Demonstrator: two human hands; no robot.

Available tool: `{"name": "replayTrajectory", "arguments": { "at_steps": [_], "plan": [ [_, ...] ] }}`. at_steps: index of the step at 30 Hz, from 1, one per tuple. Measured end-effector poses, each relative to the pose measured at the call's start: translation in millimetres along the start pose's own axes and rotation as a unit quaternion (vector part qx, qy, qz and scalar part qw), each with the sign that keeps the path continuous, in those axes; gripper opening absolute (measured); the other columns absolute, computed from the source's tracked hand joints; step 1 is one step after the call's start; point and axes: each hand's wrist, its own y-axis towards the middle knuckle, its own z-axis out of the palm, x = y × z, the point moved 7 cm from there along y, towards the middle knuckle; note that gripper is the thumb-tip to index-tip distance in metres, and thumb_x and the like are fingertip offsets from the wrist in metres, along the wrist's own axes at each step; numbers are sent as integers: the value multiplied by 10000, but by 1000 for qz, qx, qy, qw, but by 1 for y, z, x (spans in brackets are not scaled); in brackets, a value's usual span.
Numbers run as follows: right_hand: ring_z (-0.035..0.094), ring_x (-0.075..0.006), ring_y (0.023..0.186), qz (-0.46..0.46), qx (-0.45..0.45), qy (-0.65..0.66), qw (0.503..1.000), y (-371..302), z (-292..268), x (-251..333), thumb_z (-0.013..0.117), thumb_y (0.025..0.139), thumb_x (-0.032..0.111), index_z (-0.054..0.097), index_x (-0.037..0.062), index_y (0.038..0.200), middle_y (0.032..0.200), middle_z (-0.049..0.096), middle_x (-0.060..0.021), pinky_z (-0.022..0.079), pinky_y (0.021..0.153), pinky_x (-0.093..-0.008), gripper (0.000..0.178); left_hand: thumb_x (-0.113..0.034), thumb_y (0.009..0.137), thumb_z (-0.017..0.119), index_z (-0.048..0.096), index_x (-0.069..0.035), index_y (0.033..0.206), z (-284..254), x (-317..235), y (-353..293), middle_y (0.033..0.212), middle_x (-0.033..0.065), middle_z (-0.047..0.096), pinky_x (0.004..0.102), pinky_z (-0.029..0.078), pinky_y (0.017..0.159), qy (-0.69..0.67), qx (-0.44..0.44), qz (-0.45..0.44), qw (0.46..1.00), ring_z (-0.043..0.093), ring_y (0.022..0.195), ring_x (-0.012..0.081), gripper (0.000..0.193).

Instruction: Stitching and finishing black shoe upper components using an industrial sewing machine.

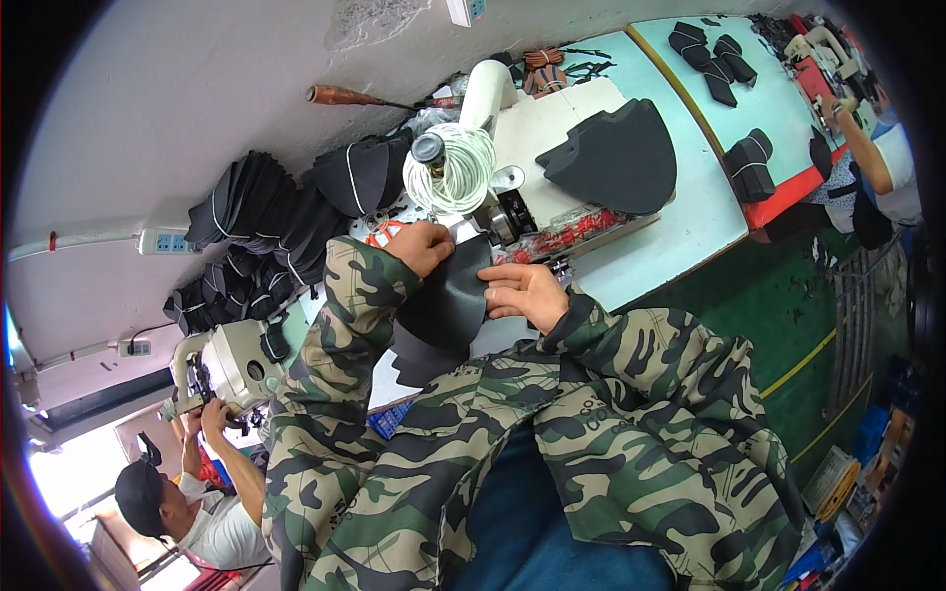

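Note:
A curved, smooth black sheet piece [445, 300] lies in front of me, bent up under both hands. At its far left edge, my left hand [424, 248] is closed with the fingertips pressed on the piece by the machine head. Thumb and fingers of my right hand [527, 294] pinch its right edge. Just beyond the hands stands a white sewing machine [491, 94], its needle area partly hidden by my left hand and a coil of white cord [471, 163]. Below the held piece, toward my lap, another black piece with a notched edge [419, 362] shows.
Fan-shaped black pieces [621, 158] lie on the machine's right side. Tied black bundles [241, 202] are piled at the left, with more bundles [751, 165] on the right table. An orange-handled screwdriver [340, 96] lies behind. Co-workers [212, 512] sit at machines left and far right.

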Motion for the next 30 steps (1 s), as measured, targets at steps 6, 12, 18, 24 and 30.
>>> {"name": "replayTrajectory", "arguments": {
  "at_steps": [6,12,18,24,30],
  "plan": [
    [611,-156,885,-43,-1,56,997,-5,-10,4,607,845,81,495,-48,1222,1012,620,-123,500,797,-276,414,-227,782,633,674,-26,859,-12,-43,3,760,129,653,358,464,625,115,-170,68,976,615,672,248,219],
    [604,-115,859,-106,48,-318,941,-14,-51,79,663,790,114,628,-12,1060,927,660,-84,472,774,-245,300,-176,776,625,640,3,855,11,-51,-6,693,168,616,381,469,598,50,-232,34,971,606,629,312,196],
    [648,-227,861,-265,-38,-399,877,-36,-39,137,584,732,57,652,18,968,933,669,-133,483,787,-287,249,-221,960,406,468,-29,1186,41,-48,-33,824,56,582,186,405,363,-329,-6,-17,944,574,458,133,304],
    [623,-313,748,-296,-64,-574,761,-51,-27,95,577,772,72,612,73,1036,859,636,-156,500,670,-360,267,-218,929,446,533,-61,953,62,-16,-33,603,16,515,202,280,299,-570,137,-115,802,416,327,93,181],
    [592,-355,606,-283,-32,-589,757,-43,17,55,599,751,129,601,101,1054,618,587,-167,482,588,-442,304,-187,900,480,583,-50,916,36,0,-2,503,-8,442,208,214,306,-443,40,-198,874,327,325,62,172]
  ]
}}
